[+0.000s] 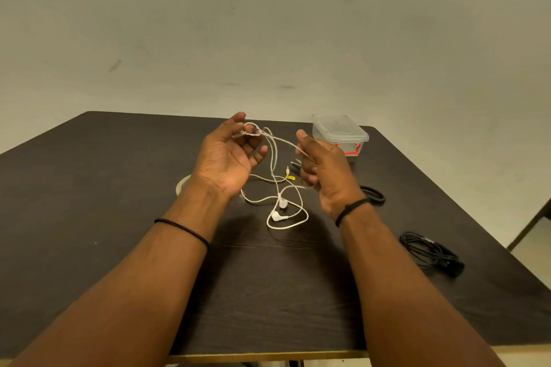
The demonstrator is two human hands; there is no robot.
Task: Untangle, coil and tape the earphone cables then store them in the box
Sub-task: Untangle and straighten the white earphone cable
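A white earphone cable (272, 155) hangs tangled between both hands above the dark table (119, 188). My left hand (229, 155), palm up, pinches a twisted knot of it at the fingertips. My right hand (320, 170) grips another stretch of the same cable between thumb and curled fingers. Loops and the two white earbuds (278, 211) trail down onto the table between my wrists. The clear plastic box (340, 132) with its lid on stands at the far right. A roll of tape (182, 185) peeks out behind my left wrist.
A coiled black earphone cable (429, 250) lies near the right table edge. A smaller black coil (372, 194) sits just right of my right wrist. Small scissors (295, 163) lie partly hidden behind my right hand. A wall rises behind the table.
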